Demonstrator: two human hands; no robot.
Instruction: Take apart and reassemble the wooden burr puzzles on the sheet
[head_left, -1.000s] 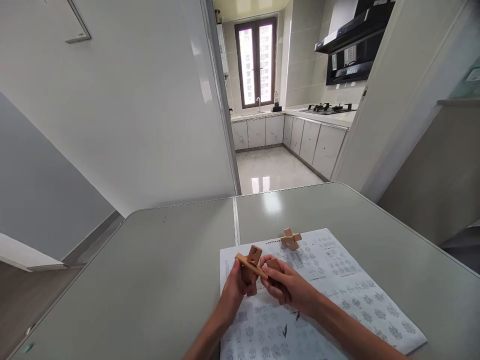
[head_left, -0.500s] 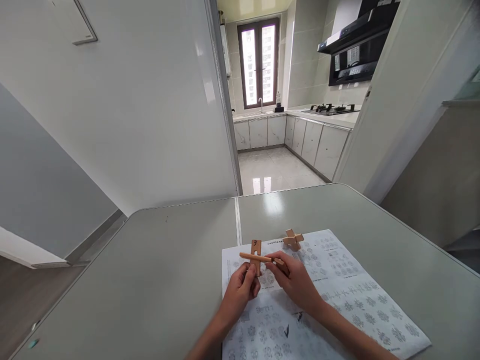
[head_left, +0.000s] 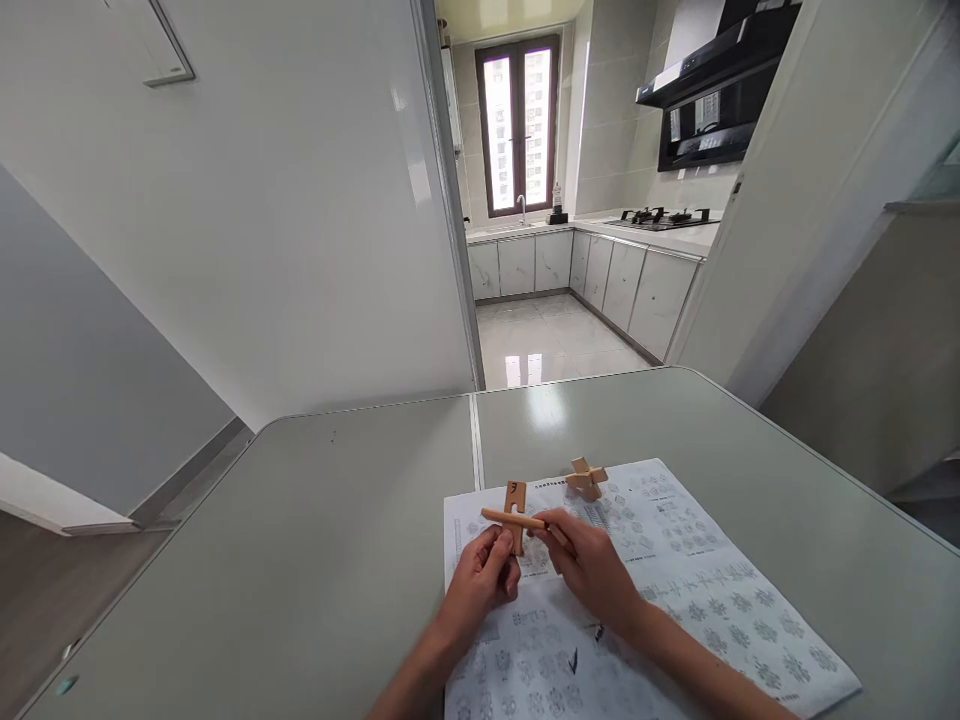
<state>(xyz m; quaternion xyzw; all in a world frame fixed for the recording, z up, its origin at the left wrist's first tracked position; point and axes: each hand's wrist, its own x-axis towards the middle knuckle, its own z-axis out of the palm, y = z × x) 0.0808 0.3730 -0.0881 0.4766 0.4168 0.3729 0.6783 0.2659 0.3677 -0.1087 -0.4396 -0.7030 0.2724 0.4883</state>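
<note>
Between thumb and fingers, my left hand [head_left: 484, 575] pinches a flat wooden puzzle piece [head_left: 516, 494] that stands upright, with a dark mark near its top and a notch below it. My right hand [head_left: 589, 560] grips a slim wooden stick-like piece [head_left: 512, 517] by its right end. That stick lies crosswise over the notched piece; whether the two are locked together I cannot tell. Beyond my right hand, an assembled cross-shaped wooden puzzle [head_left: 586, 480] rests at the far edge of a printed sheet [head_left: 720, 545].
The sheet, covered in small diagrams, lies under both hands on a grey-green table [head_left: 360, 540]. A pale seam [head_left: 475, 440] runs across the tabletop. Near the table's left edge is a small teal object [head_left: 67, 685]. Past the far edge, a doorway opens on a kitchen.
The stick's right end has dipped a little, so it slants more across the notched piece. My right-hand fingers have shifted slightly around it. The cross-shaped puzzle and the sheet stay put.
</note>
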